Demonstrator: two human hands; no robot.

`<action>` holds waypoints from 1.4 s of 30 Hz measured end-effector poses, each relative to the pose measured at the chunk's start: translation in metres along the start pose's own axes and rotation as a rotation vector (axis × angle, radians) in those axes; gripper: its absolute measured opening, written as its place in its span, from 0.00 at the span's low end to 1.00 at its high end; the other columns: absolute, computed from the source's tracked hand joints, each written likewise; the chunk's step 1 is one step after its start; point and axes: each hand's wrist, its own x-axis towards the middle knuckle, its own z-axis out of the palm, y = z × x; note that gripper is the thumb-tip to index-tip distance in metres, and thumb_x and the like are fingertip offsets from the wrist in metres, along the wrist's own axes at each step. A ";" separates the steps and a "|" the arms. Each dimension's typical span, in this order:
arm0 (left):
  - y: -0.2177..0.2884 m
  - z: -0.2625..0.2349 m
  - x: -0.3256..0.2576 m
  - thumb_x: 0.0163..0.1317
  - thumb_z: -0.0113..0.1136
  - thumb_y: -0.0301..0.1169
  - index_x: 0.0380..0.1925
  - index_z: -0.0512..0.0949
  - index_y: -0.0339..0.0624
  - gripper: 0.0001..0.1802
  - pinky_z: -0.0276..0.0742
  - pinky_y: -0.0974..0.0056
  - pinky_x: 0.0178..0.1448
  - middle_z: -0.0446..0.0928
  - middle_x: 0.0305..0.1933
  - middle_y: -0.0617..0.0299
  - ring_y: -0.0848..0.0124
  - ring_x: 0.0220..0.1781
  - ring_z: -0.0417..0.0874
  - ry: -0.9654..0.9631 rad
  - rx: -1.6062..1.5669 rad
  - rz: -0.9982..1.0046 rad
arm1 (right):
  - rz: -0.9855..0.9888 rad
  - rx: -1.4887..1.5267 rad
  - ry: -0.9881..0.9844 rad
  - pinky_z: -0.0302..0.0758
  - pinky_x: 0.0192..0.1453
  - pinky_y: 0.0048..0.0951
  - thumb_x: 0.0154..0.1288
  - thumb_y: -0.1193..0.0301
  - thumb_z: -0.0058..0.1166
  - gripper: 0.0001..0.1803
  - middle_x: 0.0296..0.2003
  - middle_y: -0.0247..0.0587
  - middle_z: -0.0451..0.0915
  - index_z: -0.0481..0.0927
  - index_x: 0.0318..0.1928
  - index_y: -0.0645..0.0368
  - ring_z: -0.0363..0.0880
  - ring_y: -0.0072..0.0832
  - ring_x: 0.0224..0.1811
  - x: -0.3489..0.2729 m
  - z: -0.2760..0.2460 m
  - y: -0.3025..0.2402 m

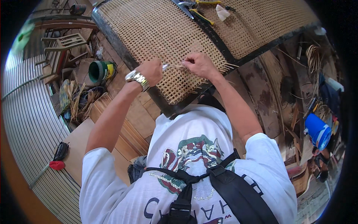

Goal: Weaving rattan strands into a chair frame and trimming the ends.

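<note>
My left hand (150,71), a watch on its wrist, is closed round a small tool with a shiny metal tip (165,67); its kind cannot be told. Just right of it, my right hand (201,65) pinches a thin pale cane strand (175,66), which runs across toward that tip. Both hands are over the near part of a woven cane panel (149,33) set in a dark frame (118,48). Loose cane ends stick out along the weave's near and right edges. My fingers hide part of the strand and most of the tool.
Yellow-handled pliers (201,16), dark-handled snips (188,6) and a crumpled white piece (222,13) lie on the panels at the back. A green bucket (97,72) stands left, near wooden chair frames (67,42). Cane coils (313,58) and a blue container (318,131) are at right.
</note>
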 end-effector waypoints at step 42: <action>-0.023 -0.103 -0.061 0.67 0.57 0.53 0.29 0.78 0.42 0.24 0.71 0.51 0.31 0.77 0.21 0.53 0.55 0.23 0.78 0.469 0.132 -0.229 | -0.269 0.695 -0.320 0.77 0.44 0.22 0.70 0.68 0.58 0.14 0.33 0.34 0.83 0.81 0.52 0.62 0.79 0.19 0.37 0.028 0.032 -0.061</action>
